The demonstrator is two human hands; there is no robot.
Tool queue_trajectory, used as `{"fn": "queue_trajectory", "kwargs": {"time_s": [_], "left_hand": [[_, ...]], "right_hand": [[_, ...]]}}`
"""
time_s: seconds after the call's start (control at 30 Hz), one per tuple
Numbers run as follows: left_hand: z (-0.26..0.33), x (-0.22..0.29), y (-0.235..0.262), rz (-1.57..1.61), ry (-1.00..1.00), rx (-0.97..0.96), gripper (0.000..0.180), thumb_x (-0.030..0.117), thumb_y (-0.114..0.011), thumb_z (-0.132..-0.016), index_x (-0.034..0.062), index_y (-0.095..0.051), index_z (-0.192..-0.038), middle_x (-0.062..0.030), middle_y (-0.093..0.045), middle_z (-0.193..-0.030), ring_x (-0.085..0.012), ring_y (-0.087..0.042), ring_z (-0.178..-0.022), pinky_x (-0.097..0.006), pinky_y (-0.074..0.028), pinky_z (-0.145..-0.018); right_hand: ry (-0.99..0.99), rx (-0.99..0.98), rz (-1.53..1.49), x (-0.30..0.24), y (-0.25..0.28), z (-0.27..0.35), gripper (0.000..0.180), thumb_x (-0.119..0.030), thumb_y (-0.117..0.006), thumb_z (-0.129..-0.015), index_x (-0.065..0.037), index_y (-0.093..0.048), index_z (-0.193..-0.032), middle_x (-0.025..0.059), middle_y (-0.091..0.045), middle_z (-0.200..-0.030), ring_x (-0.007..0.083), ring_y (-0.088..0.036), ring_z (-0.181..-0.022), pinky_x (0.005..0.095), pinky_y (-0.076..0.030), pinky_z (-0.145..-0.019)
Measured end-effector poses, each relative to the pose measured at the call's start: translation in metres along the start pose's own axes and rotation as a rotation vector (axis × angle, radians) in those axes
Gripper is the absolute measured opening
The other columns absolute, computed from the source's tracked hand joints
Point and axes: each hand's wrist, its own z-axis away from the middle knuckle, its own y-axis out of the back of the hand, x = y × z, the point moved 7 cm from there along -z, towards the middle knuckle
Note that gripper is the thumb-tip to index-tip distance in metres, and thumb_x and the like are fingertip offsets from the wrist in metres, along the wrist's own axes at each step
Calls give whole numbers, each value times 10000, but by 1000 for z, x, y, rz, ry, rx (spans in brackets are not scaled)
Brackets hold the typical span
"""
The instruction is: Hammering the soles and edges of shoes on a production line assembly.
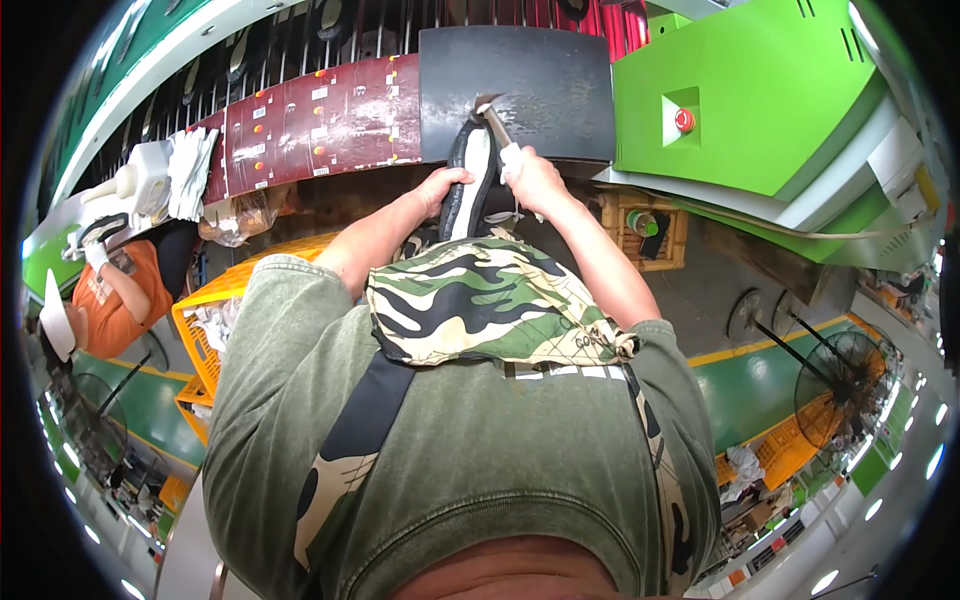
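My left hand (pixel 445 190) is closed on the side of a black shoe (pixel 477 165) with a whitish underside facing up. The shoe points away from me, and its far end reaches the near edge of a dark, scuffed plate (pixel 560 90). A hammer (pixel 497 128) is gripped in my right hand (pixel 535 183) by its handle, which is white near my fingers. Its metal head lies over the far end of the shoe; whether it touches, I cannot tell. The near end of the shoe comes down to my camouflage apron (pixel 470 300).
Left of the plate runs a dark red board (pixel 320 125), with a white bottle (pixel 150 175) and white gloves (pixel 190 170) beyond. A green machine (pixel 740 100) with a red button (pixel 684 120) stands right. Yellow crates (pixel 200 330) and a co-worker in orange (pixel 120 300) are at left.
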Motion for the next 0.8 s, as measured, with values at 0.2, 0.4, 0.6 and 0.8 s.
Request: {"fn": "queue_trajectory", "kwargs": {"time_s": [0.2, 0.4, 0.6, 0.8], "left_hand": [[5, 8, -3, -80, -29, 13, 469, 233, -753, -743, -8, -628, -1126, -140, -699, -932, -266, -691, -795, -427, -580, -754], [0, 6, -3, -59, -40, 11, 514, 235, -760, -727, -6, -610, -1156, -149, -693, -949, -272, -691, -799, -433, -582, -752], [3, 13, -5, -89, -50, 36, 518, 234, -760, -724, -6, -610, -1158, -146, -692, -942, -275, -689, -793, -443, -583, -756], [11, 9, -4, -66, -89, 95, 450, 243, -731, -740, -12, -640, -1100, -154, -710, -872, -273, -698, -716, -423, -594, -711]], "right_hand": [[773, 688, -204, -70, 124, 53, 261, -229, -603, -973, -30, -588, -1142, 128, -659, -840, 232, -665, -643, 346, -551, -637], [-25, 40, -120, 35, -17, -9, 313, -199, -657, -928, -17, -519, -1143, 92, -624, -764, 147, -592, -490, 304, -496, -478], [255, 472, -700, 1, 51, 32, 276, -195, -608, -967, -1, -491, -1124, 76, -618, -732, 137, -597, -500, 301, -497, -475], [188, 199, -420, 0, 45, 17, 307, -320, -583, -973, -18, -591, -1028, 232, -689, -913, 410, -689, -891, 477, -542, -781]]}}
